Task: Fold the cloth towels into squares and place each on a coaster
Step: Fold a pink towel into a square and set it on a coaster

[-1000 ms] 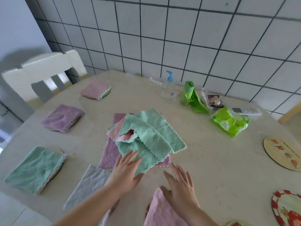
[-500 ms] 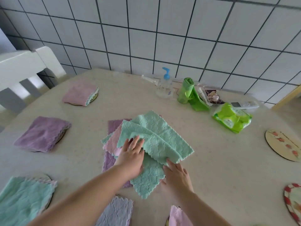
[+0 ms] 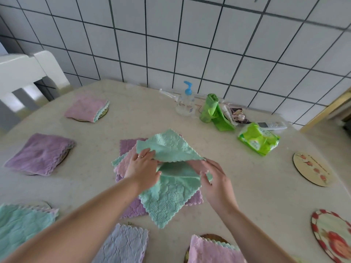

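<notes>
Left hand (image 3: 141, 168) pinches upper green towel (image 3: 167, 147) edge – right hand (image 3: 214, 179) grips lower green towel (image 3: 169, 198); both atop loose towel pile (image 3: 127, 149)

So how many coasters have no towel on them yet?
2 that I can see, both on the table's right side: a pale round coaster further back and a red-rimmed coaster nearer the edge. Others could lie outside the view.
</notes>
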The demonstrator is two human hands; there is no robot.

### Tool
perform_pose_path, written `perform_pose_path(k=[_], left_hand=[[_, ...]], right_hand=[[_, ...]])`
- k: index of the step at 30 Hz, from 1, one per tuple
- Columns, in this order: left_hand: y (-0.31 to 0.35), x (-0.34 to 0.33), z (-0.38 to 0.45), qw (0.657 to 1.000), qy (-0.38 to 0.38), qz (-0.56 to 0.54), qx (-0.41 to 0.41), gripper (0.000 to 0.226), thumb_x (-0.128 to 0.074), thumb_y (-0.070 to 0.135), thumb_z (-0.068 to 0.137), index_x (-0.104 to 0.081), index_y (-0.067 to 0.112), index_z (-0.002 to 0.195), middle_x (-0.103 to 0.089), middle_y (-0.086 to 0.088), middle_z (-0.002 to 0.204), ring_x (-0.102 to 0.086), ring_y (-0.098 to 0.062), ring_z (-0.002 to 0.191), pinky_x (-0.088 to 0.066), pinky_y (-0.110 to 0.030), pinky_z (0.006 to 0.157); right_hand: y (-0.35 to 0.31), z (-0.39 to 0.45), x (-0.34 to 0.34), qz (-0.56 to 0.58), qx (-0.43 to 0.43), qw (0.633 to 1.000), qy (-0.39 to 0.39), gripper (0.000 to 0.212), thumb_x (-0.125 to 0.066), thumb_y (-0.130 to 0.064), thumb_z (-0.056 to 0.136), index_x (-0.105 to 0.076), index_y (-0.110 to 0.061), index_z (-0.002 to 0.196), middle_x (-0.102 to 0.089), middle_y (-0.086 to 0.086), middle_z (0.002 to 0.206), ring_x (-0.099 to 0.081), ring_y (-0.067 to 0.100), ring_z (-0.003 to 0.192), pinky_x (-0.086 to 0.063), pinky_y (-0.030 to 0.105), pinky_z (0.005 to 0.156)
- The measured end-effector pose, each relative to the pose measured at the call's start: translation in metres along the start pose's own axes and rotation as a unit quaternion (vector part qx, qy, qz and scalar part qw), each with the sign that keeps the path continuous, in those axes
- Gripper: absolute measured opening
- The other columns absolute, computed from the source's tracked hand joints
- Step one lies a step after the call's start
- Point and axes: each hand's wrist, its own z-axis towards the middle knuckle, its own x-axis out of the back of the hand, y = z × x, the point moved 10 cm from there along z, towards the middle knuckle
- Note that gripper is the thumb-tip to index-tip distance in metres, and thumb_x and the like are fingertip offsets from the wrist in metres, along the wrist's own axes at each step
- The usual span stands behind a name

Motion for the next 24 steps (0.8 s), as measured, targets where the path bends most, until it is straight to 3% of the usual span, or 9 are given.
perform_pose_path(k=[4,7,10,14,17,20,24], left_hand=[[-0.002,0.019,-0.005,0.999,0.045,-0.018,0.011,0.037,-0.042,0.042,0.092,-0.061,0.025,0.119,-0.033,0.006,0.149,-0.02,-0.016,0.14,-0.017,-0.041,0.114],[0.004,0.043,-0.011,0.993,0.103,-0.051,0.01,0.034,-0.042,0.037,0.093,-0.059,0.03,0.122,-0.044,0.011,0.141,-0.032,-0.013,0.134,-0.021,-0.037,0.11],[0.012,0.069,-0.016,0.982,0.167,-0.084,-0.005,0.032,-0.044,0.026,0.093,-0.062,0.034,0.118,-0.056,0.015,0.126,-0.046,-0.012,0.122,-0.028,-0.037,0.104],[0.024,0.109,-0.03,0.946,0.278,-0.168,-0.008,0.027,-0.053,0.011,0.089,-0.07,0.026,0.103,-0.066,0.01,0.104,-0.061,-0.014,0.099,-0.041,-0.036,0.091],[0.044,0.123,-0.029,0.941,0.276,-0.195,-0.003,0.028,-0.051,0.008,0.087,-0.071,0.024,0.099,-0.066,0.006,0.103,-0.061,-0.017,0.095,-0.047,-0.033,0.082],[0.069,0.126,-0.014,0.957,0.222,-0.182,0.03,0.032,-0.047,0.008,0.085,-0.07,0.026,0.098,-0.064,0.003,0.108,-0.06,-0.022,0.099,-0.049,-0.035,0.082],[0.114,0.156,-0.005,0.912,0.252,-0.319,0.051,0.029,-0.05,0.003,0.085,-0.071,0.017,0.099,-0.07,0.0,0.104,-0.064,-0.021,0.092,-0.05,-0.03,0.082]], right_hand=[[-0.007,-0.008,0.037,0.011,0.045,0.998,0.031,0.037,-0.06,-0.001,0.084,-0.062,-0.011,0.12,-0.051,-0.014,0.123,-0.041,-0.014,0.108,-0.024,-0.007,0.088],[0.001,-0.015,0.063,0.011,0.054,0.997,0.061,0.036,-0.061,0.001,0.083,-0.063,-0.011,0.117,-0.052,-0.015,0.12,-0.044,-0.012,0.108,-0.025,-0.005,0.09],[0.008,-0.022,0.088,0.018,0.066,0.993,0.1,0.036,-0.061,0.004,0.083,-0.063,-0.008,0.116,-0.053,-0.013,0.119,-0.046,-0.009,0.109,-0.028,-0.002,0.093],[0.018,-0.031,0.122,0.012,0.082,0.988,0.128,0.04,-0.062,0.006,0.081,-0.061,-0.007,0.119,-0.053,-0.011,0.119,-0.044,-0.011,0.112,-0.028,0.0,0.096],[0.035,-0.03,0.149,0.009,0.067,0.99,0.124,0.039,-0.061,0.003,0.082,-0.062,-0.009,0.119,-0.054,-0.011,0.118,-0.049,-0.002,0.112,-0.029,0.001,0.094],[0.05,-0.015,0.167,-0.005,0.027,0.998,0.061,0.038,-0.06,-0.005,0.084,-0.061,-0.012,0.121,-0.056,-0.006,0.121,-0.053,0.014,0.115,-0.03,0.008,0.088],[0.049,0.004,0.222,-0.025,0.039,0.998,0.04,0.043,-0.056,-0.012,0.087,-0.052,-0.015,0.13,-0.05,-0.006,0.132,-0.049,0.008,0.111,-0.028,0.011,0.083]])
